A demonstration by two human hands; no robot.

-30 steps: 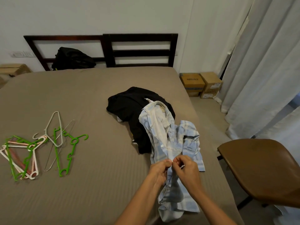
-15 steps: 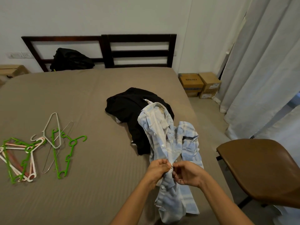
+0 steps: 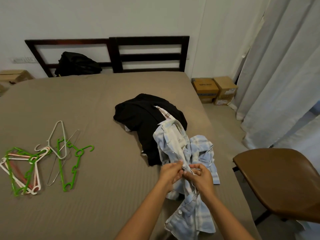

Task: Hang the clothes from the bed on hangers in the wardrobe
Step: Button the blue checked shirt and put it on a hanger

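A light blue checked shirt (image 3: 201, 149) lies crumpled on the bed (image 3: 103, 104), near its right edge, with its lower end trailing toward the person. Its collar end rests against a black garment (image 3: 145, 116) heaped just behind it, and the two touch. Both hands meet at the shirt's front strip, where the buttons run. The left hand (image 3: 170, 172) pinches the strip with its fingers (image 3: 179, 164) curled round the cloth, and the right hand (image 3: 200, 177) pinches the same strip just beside it, its fingers (image 3: 196, 168) bent over the edge. The two sets of fingertips nearly touch. Whether a button sits between them is too small to tell.

Well apart from the clothes, on the left side of the bed, lies a loose tangle of hangers (image 3: 26, 168) in green, white and pink, with a white hanger (image 3: 58, 139), a thin wire hanger (image 3: 64, 153) and a green hanger (image 3: 72, 163) beside it. A black bag (image 3: 76, 64) leans at the dark headboard (image 3: 149, 54). A brown chair (image 3: 280, 179) stands to the right of the bed, cardboard boxes (image 3: 214, 89) sit on the floor by the wall, and pale curtains (image 3: 277, 66) hang behind them.
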